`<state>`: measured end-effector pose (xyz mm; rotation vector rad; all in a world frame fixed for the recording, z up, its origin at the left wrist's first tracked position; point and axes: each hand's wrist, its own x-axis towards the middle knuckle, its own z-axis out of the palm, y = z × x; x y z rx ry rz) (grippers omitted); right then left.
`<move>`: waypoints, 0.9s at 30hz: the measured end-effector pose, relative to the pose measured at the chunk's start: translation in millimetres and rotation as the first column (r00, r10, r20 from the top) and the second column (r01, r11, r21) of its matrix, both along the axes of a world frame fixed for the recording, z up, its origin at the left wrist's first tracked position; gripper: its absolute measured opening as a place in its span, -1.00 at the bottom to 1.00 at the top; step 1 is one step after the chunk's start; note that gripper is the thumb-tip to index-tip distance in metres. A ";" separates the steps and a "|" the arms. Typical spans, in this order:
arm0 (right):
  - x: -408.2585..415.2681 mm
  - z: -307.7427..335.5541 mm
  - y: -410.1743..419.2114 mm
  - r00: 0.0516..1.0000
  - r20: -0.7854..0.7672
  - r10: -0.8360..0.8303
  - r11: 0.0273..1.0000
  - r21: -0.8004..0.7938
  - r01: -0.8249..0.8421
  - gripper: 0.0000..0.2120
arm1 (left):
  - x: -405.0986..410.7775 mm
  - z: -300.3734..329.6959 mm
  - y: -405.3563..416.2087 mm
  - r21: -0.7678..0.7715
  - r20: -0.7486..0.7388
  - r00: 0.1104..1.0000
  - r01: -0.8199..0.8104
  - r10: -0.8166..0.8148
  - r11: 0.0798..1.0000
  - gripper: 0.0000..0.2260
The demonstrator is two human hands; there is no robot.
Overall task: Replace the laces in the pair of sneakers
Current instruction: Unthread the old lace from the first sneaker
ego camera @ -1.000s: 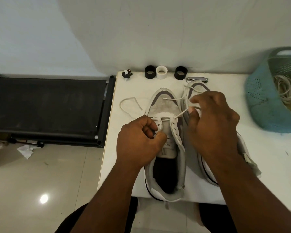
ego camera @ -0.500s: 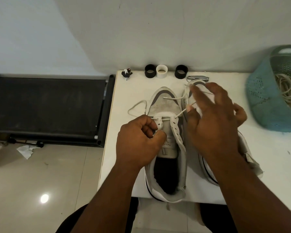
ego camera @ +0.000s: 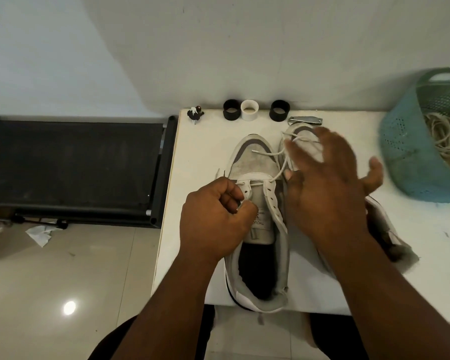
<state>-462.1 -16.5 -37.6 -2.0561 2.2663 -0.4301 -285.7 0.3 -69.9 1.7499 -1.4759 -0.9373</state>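
Observation:
Two white and grey sneakers lie side by side on the white table [ego camera: 198, 152], toes pointing away. The left sneaker [ego camera: 255, 165] has a white lace [ego camera: 278, 175] threaded through its lowest eyelets. My left hand [ego camera: 216, 216] is closed on the lace's left end at the left row of eyelets. My right hand [ego camera: 327, 183] hovers with fingers spread over the right sneaker [ego camera: 299, 133], most of which it hides. The lace's right strand trails from the eyelets across the toe past my right thumb; no grip on it shows.
Two black rings [ego camera: 231, 113] and a white ring [ego camera: 249, 114] stand at the table's back edge, with a small figurine [ego camera: 195, 115] and a metal clip tool [ego camera: 305, 120]. A teal basket [ego camera: 424, 141] holding cords sits at right. A black treadmill [ego camera: 70, 167] lies left.
My right hand let go of the lace and spread its fingers, sliding right. The lace loop lying on the table left of the shoe was drawn in toward my left hand.

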 end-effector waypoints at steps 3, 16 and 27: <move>3.1 -12.9 0.4 0.999 -0.018 0.046 0.996 0.076 -0.045 -0.86 | 0.7 -0.2 -0.6 -0.008 -0.020 1.000 0.002 -0.002 1.000 -0.91; 4.4 -10.5 0.9 0.995 0.027 0.091 0.994 0.051 -0.093 -0.85 | 1.7 2.0 -1.4 -0.040 -0.081 0.996 -0.025 0.021 0.999 -0.95; -0.4 1.4 0.7 0.999 0.001 0.037 0.997 0.062 -0.037 -0.57 | 1.0 3.6 -1.2 -0.089 -0.105 0.994 -0.035 0.025 0.995 -0.93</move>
